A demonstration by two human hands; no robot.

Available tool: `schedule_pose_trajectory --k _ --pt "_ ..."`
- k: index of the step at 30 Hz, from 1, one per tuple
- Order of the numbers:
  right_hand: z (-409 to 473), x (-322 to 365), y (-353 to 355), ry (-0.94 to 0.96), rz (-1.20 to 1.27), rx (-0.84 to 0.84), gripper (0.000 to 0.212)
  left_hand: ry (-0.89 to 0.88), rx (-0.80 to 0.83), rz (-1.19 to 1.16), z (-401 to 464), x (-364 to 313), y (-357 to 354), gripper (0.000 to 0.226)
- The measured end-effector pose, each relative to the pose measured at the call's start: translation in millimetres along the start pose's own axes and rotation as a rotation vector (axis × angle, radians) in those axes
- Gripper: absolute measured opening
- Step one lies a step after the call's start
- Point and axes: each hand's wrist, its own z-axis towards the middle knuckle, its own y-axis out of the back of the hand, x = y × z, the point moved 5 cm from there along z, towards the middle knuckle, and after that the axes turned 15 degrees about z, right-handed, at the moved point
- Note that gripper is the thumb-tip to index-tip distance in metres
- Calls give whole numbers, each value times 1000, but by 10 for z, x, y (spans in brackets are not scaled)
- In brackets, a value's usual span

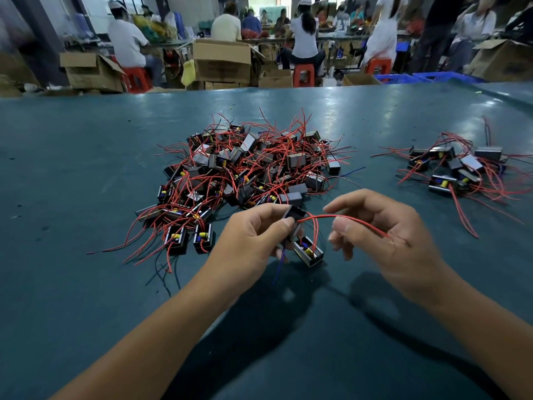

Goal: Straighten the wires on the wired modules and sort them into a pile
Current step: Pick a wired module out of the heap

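Right then, the left hand (253,235) was clamped on a small black wired module (292,219), thumb and curled fingers pinching its casing just above the teal table (86,168). A second module (308,251) sat right below that grip, open side up with yellow and blue components showing (whether the fingers also held it or it lay on the table, I could not tell). From the held module a red wire (346,219) arced across to the right hand (389,235), whose thumb and forefinger were curled about it; the strand ran over the palm, and the fingertips looked loose rather than tightly closed. A thin blue wire (281,264) dangled beneath the left hand.

Beyond the hands, a big tangled heap of modules (248,168) filled the middle of the table, red leads poking out every way. Off to the right, well apart, lay a smaller pile (455,168) of the same parts.

Past the table's far edge, seated workers (127,41) faced away on red stools (135,77), among open cardboard boxes (222,60) and blue crates (432,77).
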Motion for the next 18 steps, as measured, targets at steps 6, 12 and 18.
schedule_pose_trajectory --k 6,12,18 --pt "-4 -12 219 -500 201 365 69 -146 -197 440 -11 -52 205 33" --pt "-37 -122 150 -599 142 252 46 -161 -145 396 -21 -143 188 36" --pt "-130 -224 -157 -634 248 170 22 -201 -75 519 -42 -177 72 39"
